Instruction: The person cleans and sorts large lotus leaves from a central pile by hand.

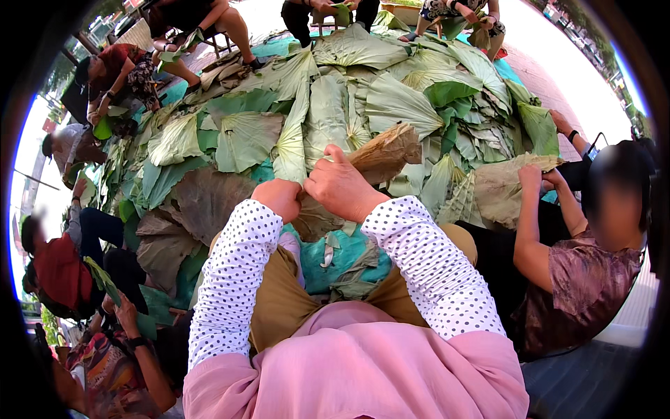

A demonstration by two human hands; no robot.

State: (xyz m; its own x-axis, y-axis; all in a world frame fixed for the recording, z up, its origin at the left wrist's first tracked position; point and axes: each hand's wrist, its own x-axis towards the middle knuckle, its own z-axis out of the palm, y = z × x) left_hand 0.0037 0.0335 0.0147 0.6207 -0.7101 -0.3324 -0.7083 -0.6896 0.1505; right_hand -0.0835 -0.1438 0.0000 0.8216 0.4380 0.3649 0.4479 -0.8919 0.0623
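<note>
Both my hands meet over the near edge of a broad pile of large lotus leaves (pixel 335 99). A folded brown dried lotus leaf (pixel 390 152) runs from between my hands up to the right. My right hand (pixel 340 186) grips its narrow end, partly covering it, with the index finger raised. Close beside it, my left hand (pixel 280 199) is closed, its fingers pinching the same end; the fingertips are mostly hidden. A pale green leaf (pixel 293 136) lies just beyond my hands. Wide brown leaves (pixel 207 201) spread to the left of my left hand.
Turquoise sheeting (pixel 314 262) shows between my knees with leaf scraps on it. Close on the right, a seated person (pixel 581 272) holds a pale brown leaf (pixel 502 183). Several people sit around the pile's left and far sides, some handling leaves.
</note>
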